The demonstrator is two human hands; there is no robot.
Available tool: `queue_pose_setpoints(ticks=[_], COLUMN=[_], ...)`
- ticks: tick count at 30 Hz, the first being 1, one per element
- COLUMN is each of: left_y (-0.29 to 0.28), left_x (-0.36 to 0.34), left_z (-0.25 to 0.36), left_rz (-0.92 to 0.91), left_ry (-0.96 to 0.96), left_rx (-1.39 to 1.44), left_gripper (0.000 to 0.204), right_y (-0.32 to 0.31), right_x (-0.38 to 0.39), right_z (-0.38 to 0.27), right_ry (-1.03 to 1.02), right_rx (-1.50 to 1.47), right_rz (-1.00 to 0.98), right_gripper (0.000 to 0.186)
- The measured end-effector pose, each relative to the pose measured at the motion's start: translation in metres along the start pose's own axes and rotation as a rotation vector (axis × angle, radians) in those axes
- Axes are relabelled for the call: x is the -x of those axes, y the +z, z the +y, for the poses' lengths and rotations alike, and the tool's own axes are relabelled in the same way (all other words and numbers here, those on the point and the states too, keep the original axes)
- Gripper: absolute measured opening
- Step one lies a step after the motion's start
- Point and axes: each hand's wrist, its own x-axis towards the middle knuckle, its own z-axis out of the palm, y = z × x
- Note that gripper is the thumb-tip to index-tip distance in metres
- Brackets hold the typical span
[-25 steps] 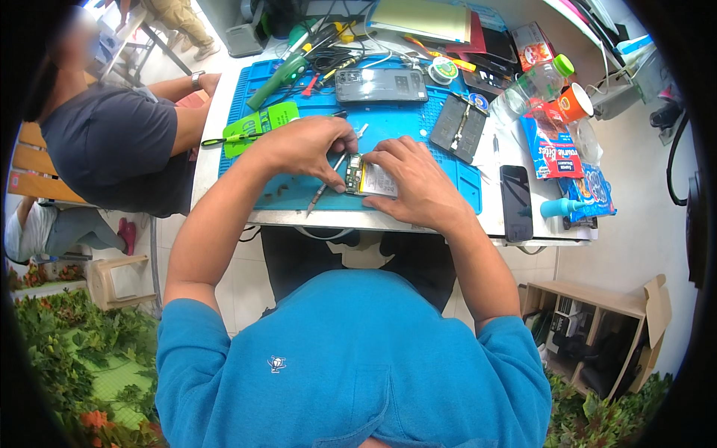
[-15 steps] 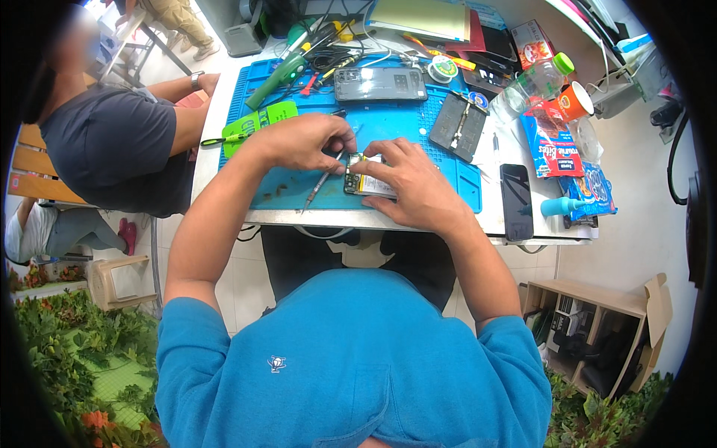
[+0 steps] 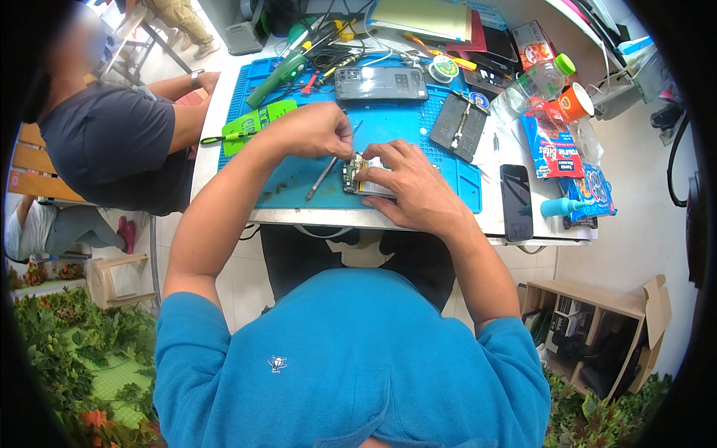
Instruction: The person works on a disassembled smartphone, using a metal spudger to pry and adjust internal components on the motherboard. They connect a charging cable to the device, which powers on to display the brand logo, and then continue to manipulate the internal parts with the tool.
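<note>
An opened smartphone (image 3: 369,187), its circuit board and battery bared, lies on the blue work mat (image 3: 280,183) in front of me. My right hand (image 3: 407,183) grips it from the right, fingers bent over the battery and thumb along the near edge. My left hand (image 3: 321,134) is closed in a pinch at the phone's far left corner, by the board. Whatever sits between those fingertips is too small to make out. Just left of the phone, a thin pen-like metal tool (image 3: 323,178) lies slanted on the mat, passing partly under my left hand.
Farther back lie a dark phone back (image 3: 381,84), a black holder (image 3: 459,125), a solder spool (image 3: 442,69) and a heap of tools and cables. A black phone (image 3: 516,201), snack packs (image 3: 553,145) and a bottle (image 3: 526,93) are at right. Another person (image 3: 112,142) sits at left.
My left hand has gone from loosely curled fingers to a tight pinch at the phone's far left corner. The phone has tilted slightly under my right hand, which stays on it.
</note>
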Motion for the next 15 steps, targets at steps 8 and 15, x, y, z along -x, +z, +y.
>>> queue_pose_setpoints(ticks=[8,15], left_y=[0.0,-0.001], left_x=[0.003,0.027], left_z=[-0.013,-0.022], left_rz=[0.043,0.023], left_ry=[-0.028,-0.046], left_rx=[0.119,0.46], left_gripper=[0.021,0.017], right_y=[0.01,0.014], right_x=[0.004,0.007], right_z=[0.006,0.006], right_ry=[0.014,0.004], right_rx=[-0.078,-0.047], right_rz=[0.111,0.142], right_gripper=[0.043,0.041])
